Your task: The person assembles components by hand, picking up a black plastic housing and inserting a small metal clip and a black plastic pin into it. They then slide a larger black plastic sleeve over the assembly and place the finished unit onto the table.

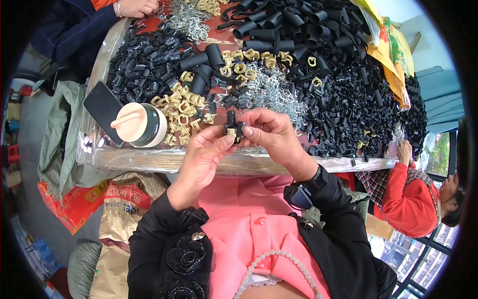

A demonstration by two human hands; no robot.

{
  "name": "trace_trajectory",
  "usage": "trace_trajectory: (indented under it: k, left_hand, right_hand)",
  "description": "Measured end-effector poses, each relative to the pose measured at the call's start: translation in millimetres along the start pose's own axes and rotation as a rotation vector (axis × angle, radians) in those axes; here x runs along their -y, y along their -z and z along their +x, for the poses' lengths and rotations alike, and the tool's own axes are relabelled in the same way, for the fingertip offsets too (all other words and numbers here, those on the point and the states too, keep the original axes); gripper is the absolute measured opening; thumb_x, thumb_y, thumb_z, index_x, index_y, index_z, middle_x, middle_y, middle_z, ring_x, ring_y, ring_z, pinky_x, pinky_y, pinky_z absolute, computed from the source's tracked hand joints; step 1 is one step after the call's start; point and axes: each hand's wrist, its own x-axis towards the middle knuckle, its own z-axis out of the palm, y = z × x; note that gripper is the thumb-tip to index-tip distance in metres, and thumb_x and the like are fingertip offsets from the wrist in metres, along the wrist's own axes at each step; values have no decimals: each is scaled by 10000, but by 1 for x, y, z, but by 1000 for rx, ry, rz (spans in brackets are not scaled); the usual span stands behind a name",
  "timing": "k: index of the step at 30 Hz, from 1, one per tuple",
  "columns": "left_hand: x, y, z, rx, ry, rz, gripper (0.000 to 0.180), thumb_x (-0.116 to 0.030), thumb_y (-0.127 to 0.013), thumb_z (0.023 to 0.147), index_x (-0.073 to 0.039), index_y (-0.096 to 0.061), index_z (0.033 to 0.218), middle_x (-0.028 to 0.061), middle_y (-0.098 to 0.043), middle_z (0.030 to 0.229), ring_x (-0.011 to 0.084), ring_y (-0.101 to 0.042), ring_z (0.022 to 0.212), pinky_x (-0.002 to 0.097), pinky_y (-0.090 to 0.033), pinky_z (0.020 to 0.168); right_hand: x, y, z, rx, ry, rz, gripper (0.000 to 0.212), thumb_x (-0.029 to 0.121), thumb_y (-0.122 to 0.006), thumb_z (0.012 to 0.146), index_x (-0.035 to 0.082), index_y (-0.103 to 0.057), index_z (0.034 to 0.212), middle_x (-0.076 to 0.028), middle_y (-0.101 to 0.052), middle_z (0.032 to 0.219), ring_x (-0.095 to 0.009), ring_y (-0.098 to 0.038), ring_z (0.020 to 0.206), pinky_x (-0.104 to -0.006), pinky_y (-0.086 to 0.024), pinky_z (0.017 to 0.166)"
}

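Pinching a small black clip [232,124] between them, both hands meet just above the near edge of the table [164,158]. The left hand [201,158] comes up from below, its thumb and forefinger closed on the clip's lower left side, where a yellowish piece shows. The right hand [273,133] arches over from the right, its fingertips pressed on the clip's right side and top. The clip stands upright between the two sets of fingertips, its black stem poking up above them.

Behind the hands lie heaps of black parts [343,84], yellow rings [181,107] and silvery wire clips [271,92]. A cream lidded jar [140,124] sits left of the hands, beside a dark phone [103,107]. Another person's hand [135,7] rests at the far edge, and a person in red [411,197] sits to the right.
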Motion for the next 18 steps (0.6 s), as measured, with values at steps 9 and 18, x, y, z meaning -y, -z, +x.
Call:
trace_trajectory:
  k: [9,18]
  left_hand:
    - [4,-11,4,63,86,-21,263,-137,-552,809,-5,-524,1035,38,-586,882,105,-567,789,216,-460,705]
    - [3,4,7,125,86,20,259,-198,-490,851,-1,-522,1016,44,-573,823,109,-559,710,216,-469,648]
  right_hand:
    - [-4,3,-4,-128,622,-899,220,34,-629,698,-2,-578,909,-76,-524,748,-156,-524,630,-259,-431,534]
    - [-9,2,6,-53,720,-1009,205,2,-616,680,29,-598,882,-93,-539,781,-197,-524,670,-270,-423,551]
